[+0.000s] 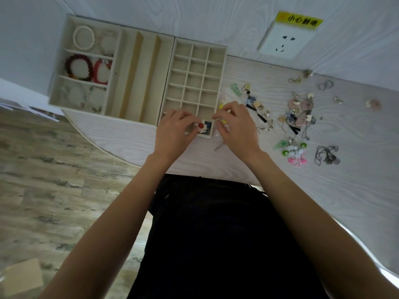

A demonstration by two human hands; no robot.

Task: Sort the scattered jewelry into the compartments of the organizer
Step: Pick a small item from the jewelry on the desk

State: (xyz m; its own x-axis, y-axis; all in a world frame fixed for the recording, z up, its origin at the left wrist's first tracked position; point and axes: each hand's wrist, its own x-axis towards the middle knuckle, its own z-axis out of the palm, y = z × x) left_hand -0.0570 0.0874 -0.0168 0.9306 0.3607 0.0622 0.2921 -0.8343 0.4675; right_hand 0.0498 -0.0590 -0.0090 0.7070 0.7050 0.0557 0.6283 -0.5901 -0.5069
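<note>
1. Nearest the camera, two bare forearms reach up over a dark lap to the tabletop (pixel 323 190).
2. The bracelet tray (pixel 86 67) sits far left with pearl and red bead bracelets laid in it; the grid tray (pixel 194 83) stands just beside it, long axis running away from the person, its cells mostly bare.
3. The loose jewelry (pixel 300 113) lies scattered right of the grid tray: earrings, chains and pendants pointing every way.
4. The left hand (pixel 172 134) has its fingers curled and pinches a small white piece with a red bead (pixel 201 125) over the nearest row of cells. A blue piece (pixel 208 125) already lies in the near right cell.
5. The right hand (pixel 237 128) is curled too, its fingertips pinching a small yellow piece (pixel 223 120) at the tray's near right corner; its shape is too blurred to tell.
6. Likely step: setting small earrings into near cells. It would go best lowering each piece straight down into one cell, keeping pairs together, and letting go only once it is below the divider.
</note>
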